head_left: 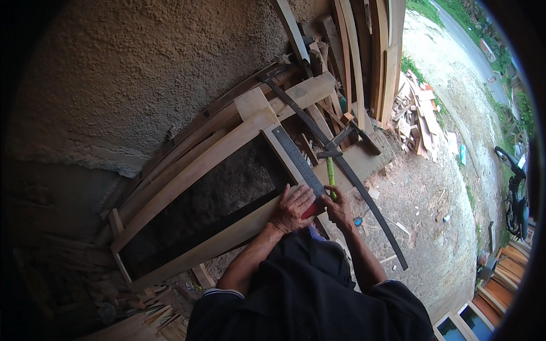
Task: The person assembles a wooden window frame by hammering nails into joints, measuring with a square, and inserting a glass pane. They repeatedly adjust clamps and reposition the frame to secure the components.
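A wooden frame with a dark opening rests on other timber in front of me. Along its right end piece lies a try square, its grey metal blade stretching away from me and its red stock at the near corner. My left hand lies flat on that corner, fingers stretched over the frame and against the stock. Close by on the right, my right hand has thumb and fingers drawn together at the blade's near end; whatever it pinches is too small to make out. A bright green strip stands just beyond it.
A long dark bar clamp crosses the boards to the right. Planks lean upright at the back beside a rough wall. Offcuts are heaped at far right; scrap wood lies at lower left. A motorcycle stands at the right.
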Demonstrator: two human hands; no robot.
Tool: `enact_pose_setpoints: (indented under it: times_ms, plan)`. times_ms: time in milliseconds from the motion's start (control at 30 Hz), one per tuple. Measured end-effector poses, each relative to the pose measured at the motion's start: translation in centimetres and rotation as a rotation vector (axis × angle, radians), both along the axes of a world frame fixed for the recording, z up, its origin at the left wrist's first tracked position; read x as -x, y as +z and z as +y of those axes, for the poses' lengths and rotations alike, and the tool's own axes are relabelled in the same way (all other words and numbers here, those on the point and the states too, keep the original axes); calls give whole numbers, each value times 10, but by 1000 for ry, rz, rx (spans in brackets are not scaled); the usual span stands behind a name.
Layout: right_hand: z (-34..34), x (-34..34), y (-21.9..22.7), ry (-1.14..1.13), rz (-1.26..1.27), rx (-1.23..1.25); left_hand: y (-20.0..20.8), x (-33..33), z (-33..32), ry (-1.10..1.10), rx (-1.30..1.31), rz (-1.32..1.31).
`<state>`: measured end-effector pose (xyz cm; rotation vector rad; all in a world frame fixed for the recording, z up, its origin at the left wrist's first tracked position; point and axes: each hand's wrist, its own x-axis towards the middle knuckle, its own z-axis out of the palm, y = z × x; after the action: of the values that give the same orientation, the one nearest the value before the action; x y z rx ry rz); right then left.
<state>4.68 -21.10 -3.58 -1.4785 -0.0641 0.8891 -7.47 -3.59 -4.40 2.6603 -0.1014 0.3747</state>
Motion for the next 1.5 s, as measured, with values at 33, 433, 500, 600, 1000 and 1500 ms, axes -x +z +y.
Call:
enact_pose_setpoints:
  times_ms: [33,433,500,600,1000,1500]
  plan:
    - [0,-1,1,9,17,-1,0,0,0,1,0,-1]
    - [0,0,-8,13,-72,175,4,-1,1,-15,-14,28]
    - [-1,1,-9,-19,-147,79,4,-1,2,-15,-21,32]
    - [-2,1,-9,-4,-97,103,4,-1,2,-15,-26,28]
    - [-5,4,-1,10,-38,37,7,-2,1,-14,-26,23]
    - [-3,5,1,-49,95,-35,5,2,1,-22,-50,62]
